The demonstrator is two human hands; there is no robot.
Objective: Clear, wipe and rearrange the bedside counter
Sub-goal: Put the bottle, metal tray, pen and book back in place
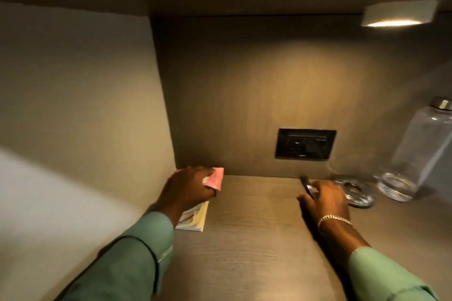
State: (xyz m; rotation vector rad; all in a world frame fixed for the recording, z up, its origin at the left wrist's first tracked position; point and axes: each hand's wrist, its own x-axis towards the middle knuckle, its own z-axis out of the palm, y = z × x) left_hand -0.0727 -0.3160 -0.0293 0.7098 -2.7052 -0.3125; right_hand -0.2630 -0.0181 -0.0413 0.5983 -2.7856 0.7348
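Note:
The wooden bedside counter (249,234) fills the lower middle of the head view. My left hand (189,187) is at its back left corner, closed on a folded pink cloth (216,178). A small booklet (194,217) lies flat on the counter just under that wrist. My right hand (324,200) rests at the back right, its fingers on a thin dark object (307,184) that looks like a pen; blur hides the exact grip. A round glass ashtray (357,194) sits just right of that hand.
A clear bottle (420,151) with a metal cap stands at the far right beside the ashtray. A black wall socket (305,144) is set in the back panel. A lit lamp (396,16) hangs above right. A pale side panel (80,110) closes off the left.

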